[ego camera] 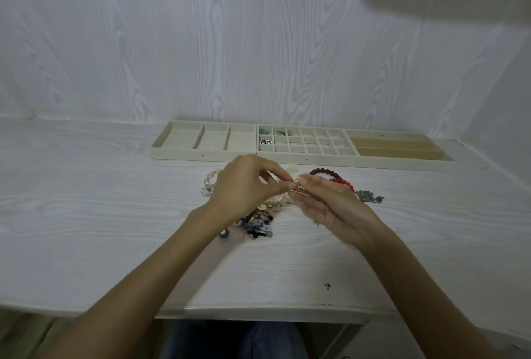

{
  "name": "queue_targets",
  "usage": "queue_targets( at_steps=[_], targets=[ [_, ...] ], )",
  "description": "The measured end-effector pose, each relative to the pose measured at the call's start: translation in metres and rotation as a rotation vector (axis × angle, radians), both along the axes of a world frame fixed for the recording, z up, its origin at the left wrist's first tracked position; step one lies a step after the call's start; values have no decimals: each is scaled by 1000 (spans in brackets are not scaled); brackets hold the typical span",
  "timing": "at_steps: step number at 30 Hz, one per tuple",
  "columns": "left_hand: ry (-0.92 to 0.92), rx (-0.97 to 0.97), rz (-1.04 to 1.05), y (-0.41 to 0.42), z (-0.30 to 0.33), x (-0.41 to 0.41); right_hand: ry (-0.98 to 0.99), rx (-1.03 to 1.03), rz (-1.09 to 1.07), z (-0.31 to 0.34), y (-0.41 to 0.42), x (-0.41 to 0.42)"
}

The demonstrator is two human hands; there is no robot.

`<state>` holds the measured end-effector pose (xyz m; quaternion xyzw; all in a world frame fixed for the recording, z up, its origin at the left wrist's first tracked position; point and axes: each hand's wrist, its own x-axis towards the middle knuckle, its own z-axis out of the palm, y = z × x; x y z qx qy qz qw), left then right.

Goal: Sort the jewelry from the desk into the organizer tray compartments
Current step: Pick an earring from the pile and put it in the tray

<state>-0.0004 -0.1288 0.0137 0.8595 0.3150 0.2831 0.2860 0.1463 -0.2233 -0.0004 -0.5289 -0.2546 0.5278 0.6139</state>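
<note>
A pale wood-grain wall backs the white desk (86, 215) I sit at, and along its far edge, at twelve o'clock from my hands, lie the organizer trays: a three-slot tray (175, 154) toward eleven o'clock, the small-cell tray (307, 159) straight ahead, and a long-channel tray (402, 162) toward one o'clock. A few cells at the upper left of the small-cell tray already hold green pieces (263, 131) and a black pair (265, 142); the rest look unfilled. My left hand (244, 186) and right hand (336, 206) meet above the desk, thumb and forefinger of each pinched on a tiny gold-coloured piece (298, 186), the other fingers loosely curled; what kind of piece it is I cannot tell. Under my left wrist, at six o'clock, sits the unsorted pile (258, 223), with clear beads (209, 186) at nine o'clock, a dark red bracelet (324, 171) and a bright red bracelet (342, 182) at two o'clock, and a grey chain (369, 197) at three o'clock. I judge I am early in the sorting, working one small item free or inspecting it. Next I would need to let one hand release, carry the piece to a free small cell, and drop it without snagging.
</note>
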Motion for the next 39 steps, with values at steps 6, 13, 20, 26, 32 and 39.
queue_targets(
  at_steps=[6, 13, 20, 26, 32, 39],
  targets=[
    [2, -114, -130, 19, 17, 1, -107, -36, 118, 2, 1, 0],
    [25, -392, -168, 32, 30, -6, -170, -1, 135, 1, -2, 1],
    [205, -401, -227, 32, 12, -3, -58, 15, 16, -3, -6, 12],
    [466, -122, -202, 29, -12, 18, -51, -6, -58, -5, -16, 20],
    [452, -83, -234, 28, -14, 24, -258, -47, -146, -3, -21, 24],
    [295, -172, -284, 33, 5, 9, -297, -39, -178, 1, -18, 19]
  ],
)
